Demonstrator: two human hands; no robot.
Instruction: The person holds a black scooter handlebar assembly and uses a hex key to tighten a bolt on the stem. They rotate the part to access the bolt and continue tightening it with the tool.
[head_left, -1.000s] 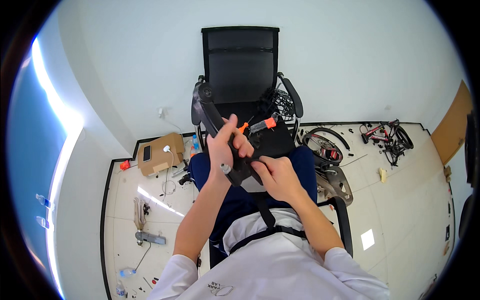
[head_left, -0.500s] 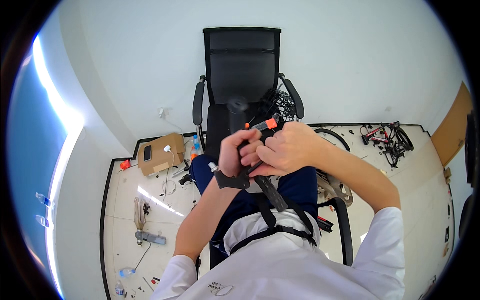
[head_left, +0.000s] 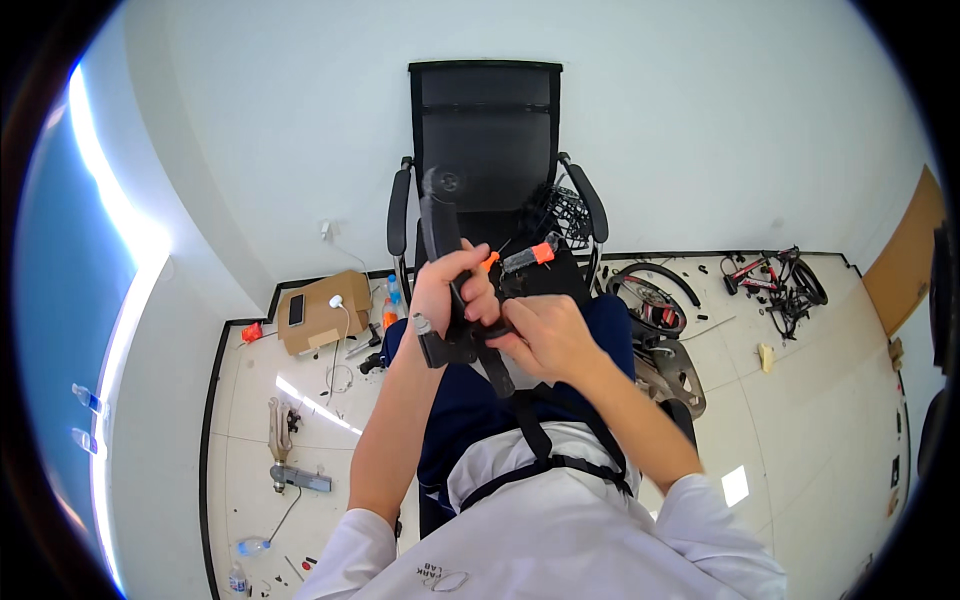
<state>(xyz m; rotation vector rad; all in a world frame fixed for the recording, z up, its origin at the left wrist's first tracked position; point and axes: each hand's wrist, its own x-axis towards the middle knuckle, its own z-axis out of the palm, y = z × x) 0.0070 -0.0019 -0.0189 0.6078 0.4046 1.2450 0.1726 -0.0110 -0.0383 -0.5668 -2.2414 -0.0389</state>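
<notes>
Head view: compared with half a second earlier, the right elbow, then pushed far out to the side, has been brought down and in, and the right hand (head_left: pixel 550 340) has been lowered a little toward the lap. A long, black, bar-shaped part (head_left: pixel 440 235), whose round end was then blurred and foreshortened above the fingers, is now seen lengthwise, tilted up and slightly to the left, with that end well beyond the left fingertips in front of the black mesh chair (head_left: pixel 487 110). By the left hand (head_left: pixel 450 285) the bar is held around its middle, the fingers curled closely about it and the forearm reaching up steeply from below. The right forearm is slanted in from the lower right; its fingers are bent and drawn narrowly together against the bar's lower portion, just beside the left fingers, but whether anything is pinched between them cannot be told. Below and left of the left fingers, a short, silver metal stub (head_left: pixel 423 324) is shown at the bar's lower end. Under the right fingertips, a short, dark, strip-like piece (head_left: pixel 497 372) is pointed down toward the lap. Beyond the right knuckles, an orange-and-grey handled tool (head_left: pixel 530 256) is lying on the chair seat.
</notes>
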